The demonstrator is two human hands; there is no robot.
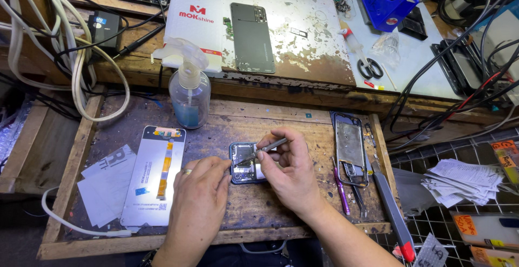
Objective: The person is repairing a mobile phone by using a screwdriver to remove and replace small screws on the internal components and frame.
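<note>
At frame centre an opened phone (244, 162) lies on the table (259, 213); the left hand (199, 191) steadies it, fingertips pressed on its edge, while the right hand (289, 167) pinches tweezers (264, 150) over it

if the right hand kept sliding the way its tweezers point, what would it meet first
Probably the left hand's fingertips, just past the tweezers over the opened phone; the right hand points lower left, though depth is unclear.

Left of your hands lies a replacement phone screen (154, 176), face down, white-backed with an orange ribbon cable. On the shelf above, a white box with red markings (194, 21). At far right, orange handwritten labels (505, 156) on packets.
</note>
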